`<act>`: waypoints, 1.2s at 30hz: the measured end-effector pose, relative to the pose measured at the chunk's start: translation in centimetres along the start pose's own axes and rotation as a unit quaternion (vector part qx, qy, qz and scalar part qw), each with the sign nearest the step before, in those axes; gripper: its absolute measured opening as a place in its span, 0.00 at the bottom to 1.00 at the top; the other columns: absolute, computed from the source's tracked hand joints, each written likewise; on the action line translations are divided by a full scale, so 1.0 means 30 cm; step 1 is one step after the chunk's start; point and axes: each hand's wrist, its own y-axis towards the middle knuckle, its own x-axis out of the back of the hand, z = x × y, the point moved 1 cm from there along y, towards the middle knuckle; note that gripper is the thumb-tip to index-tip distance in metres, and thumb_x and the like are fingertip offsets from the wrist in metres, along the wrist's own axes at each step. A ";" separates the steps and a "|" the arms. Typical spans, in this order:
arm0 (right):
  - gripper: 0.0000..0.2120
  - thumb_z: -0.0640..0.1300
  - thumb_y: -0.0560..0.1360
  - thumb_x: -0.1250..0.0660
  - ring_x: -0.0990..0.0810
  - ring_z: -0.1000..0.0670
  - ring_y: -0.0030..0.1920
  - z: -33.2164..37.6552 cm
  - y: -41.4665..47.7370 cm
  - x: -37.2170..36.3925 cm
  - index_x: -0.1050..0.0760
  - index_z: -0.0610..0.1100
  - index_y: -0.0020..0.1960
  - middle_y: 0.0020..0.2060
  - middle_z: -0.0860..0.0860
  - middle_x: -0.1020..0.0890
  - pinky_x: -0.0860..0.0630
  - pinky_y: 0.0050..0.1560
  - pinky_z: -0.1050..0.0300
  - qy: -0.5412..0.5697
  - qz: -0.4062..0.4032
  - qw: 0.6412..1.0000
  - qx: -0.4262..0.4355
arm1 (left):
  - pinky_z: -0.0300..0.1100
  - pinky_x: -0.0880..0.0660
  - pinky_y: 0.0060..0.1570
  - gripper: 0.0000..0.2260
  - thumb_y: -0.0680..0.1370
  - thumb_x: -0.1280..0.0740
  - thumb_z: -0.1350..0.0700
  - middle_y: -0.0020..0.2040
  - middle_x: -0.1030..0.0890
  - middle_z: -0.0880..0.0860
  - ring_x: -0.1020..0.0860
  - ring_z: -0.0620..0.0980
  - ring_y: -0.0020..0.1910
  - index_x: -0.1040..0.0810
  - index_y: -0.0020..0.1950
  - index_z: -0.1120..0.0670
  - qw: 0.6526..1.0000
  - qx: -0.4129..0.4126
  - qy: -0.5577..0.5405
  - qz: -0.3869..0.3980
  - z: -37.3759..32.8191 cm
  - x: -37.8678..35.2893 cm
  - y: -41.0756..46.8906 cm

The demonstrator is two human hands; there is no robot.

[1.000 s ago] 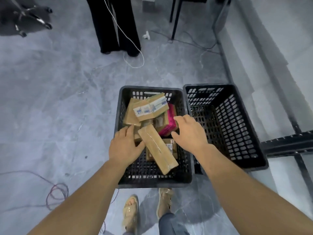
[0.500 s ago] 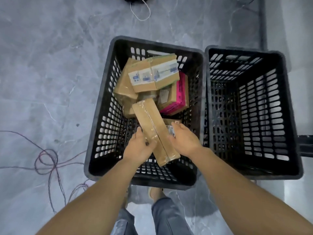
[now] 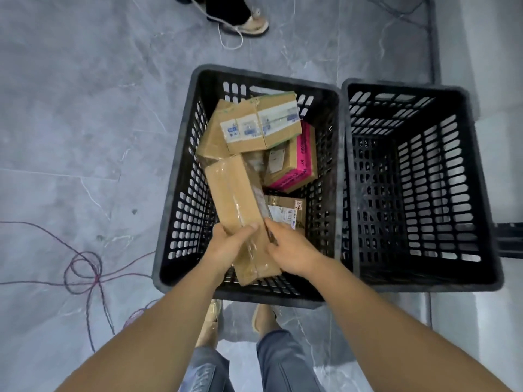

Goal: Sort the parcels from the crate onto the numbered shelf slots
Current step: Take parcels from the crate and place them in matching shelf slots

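A black slotted crate (image 3: 181,222) on the floor holds several parcels. A long brown taped parcel (image 3: 235,199) slants across it, near end lifted. My left hand (image 3: 229,247) grips its left side and my right hand (image 3: 288,250) grips its right side near the lower end. Behind it lie a brown box with a blue-printed white label (image 3: 263,123), a pink-taped box (image 3: 297,165) and a flat labelled parcel (image 3: 288,210) on the crate floor. No shelf slots are in view.
A second black crate (image 3: 478,193), with nothing in it, stands touching the first on the right. Purple cable loops (image 3: 85,267) lie on the grey floor at left. Another person's sandalled foot (image 3: 252,24) and white cord are at the top. My own feet sit below the crate.
The camera tilted down over the crate. Both hands went from hovering above the parcels to closing on the long brown parcel, whose near end now sits higher.
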 end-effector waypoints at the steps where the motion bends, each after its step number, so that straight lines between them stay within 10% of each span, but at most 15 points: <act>1: 0.24 0.44 0.81 0.45 0.30 0.45 0.63 0.029 -0.031 0.001 0.43 0.49 0.76 0.66 0.45 0.31 0.30 0.65 0.47 -0.011 -0.003 1.000 0.010 | 0.40 0.29 0.46 0.25 0.73 0.27 0.47 0.52 0.25 0.46 0.25 0.43 0.49 0.36 0.62 0.53 1.000 -0.001 -0.012 -0.005 -0.016 0.017 -0.036; 9: 0.24 0.44 0.82 0.48 0.40 0.47 0.73 0.300 -0.233 0.050 0.46 0.53 0.78 0.74 0.51 0.38 0.38 0.72 0.51 -0.063 -0.068 0.990 0.111 | 0.46 0.27 0.51 0.40 0.66 0.21 0.47 0.59 0.25 0.52 0.24 0.51 0.55 0.40 0.69 0.57 0.990 -0.087 -0.083 -0.078 -0.217 0.153 -0.293; 17: 0.20 0.49 0.79 0.38 0.32 0.54 0.66 0.495 -0.444 0.266 0.31 0.54 0.70 0.67 0.55 0.29 0.33 0.67 0.52 0.007 -0.227 0.964 0.140 | 0.49 0.24 0.49 0.26 0.73 0.28 0.48 0.57 0.23 0.50 0.22 0.49 0.52 0.37 0.64 0.51 0.980 -0.182 -0.073 -0.016 -0.443 0.284 -0.445; 25: 0.50 0.55 0.63 0.23 0.32 0.51 0.68 0.490 -0.596 0.396 0.46 0.54 0.77 0.70 0.54 0.34 0.35 0.70 0.47 0.315 -0.163 0.928 0.113 | 0.37 0.23 0.32 0.17 0.79 0.39 0.51 0.55 0.17 0.55 0.18 0.50 0.46 0.28 0.66 0.55 0.954 -0.238 -0.116 0.141 -0.585 0.349 -0.593; 29: 0.40 0.47 0.63 0.25 0.19 0.48 0.58 0.504 -0.646 0.379 0.36 0.51 0.73 0.62 0.48 0.21 0.22 0.53 0.52 0.395 -0.081 0.902 0.153 | 0.50 0.24 0.55 0.27 0.69 0.37 0.45 0.57 0.18 0.57 0.21 0.58 0.58 0.25 0.65 0.55 0.939 -0.256 -0.118 0.197 -0.635 0.339 -0.635; 36: 0.35 0.38 0.63 0.26 0.17 0.46 0.52 0.494 -0.777 0.415 0.32 0.52 0.67 0.55 0.43 0.17 0.21 0.46 0.56 0.455 -0.229 0.834 0.211 | 0.56 0.28 0.63 0.43 0.64 0.28 0.33 0.64 0.22 0.47 0.23 0.51 0.62 0.40 0.75 0.42 0.896 -0.336 0.005 0.291 -0.705 0.277 -0.679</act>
